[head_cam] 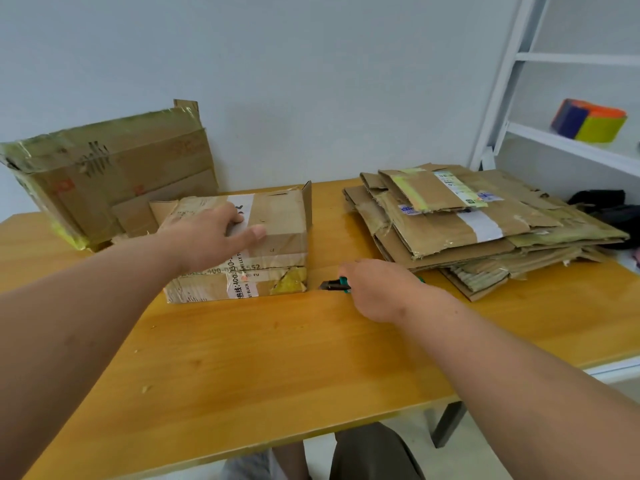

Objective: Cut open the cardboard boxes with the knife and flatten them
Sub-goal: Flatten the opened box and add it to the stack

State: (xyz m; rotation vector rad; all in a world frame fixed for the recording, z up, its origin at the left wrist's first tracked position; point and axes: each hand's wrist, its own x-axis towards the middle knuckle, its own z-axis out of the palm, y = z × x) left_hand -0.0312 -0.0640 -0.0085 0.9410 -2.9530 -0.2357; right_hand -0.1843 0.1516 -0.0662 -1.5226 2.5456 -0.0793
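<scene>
A taped cardboard box [273,244] stands in the middle of the wooden table [242,368], with one flap up at its far right corner. My left hand [211,237] rests flat on the box top, fingers straight. Just right of the box, my right hand [377,289] grips a green-and-black utility knife [334,285] on the tabletop, its tip pointing toward the box's lower right corner. At the back left a larger worn box [104,178] leans against the wall.
A stack of flattened cardboard [478,223] covers the table's right side. Behind it stands a white shelf frame [554,133] holding a colourful block [588,124]. Dark cloth [606,209] lies at the far right edge. Small cardboard scraps dot the tabletop.
</scene>
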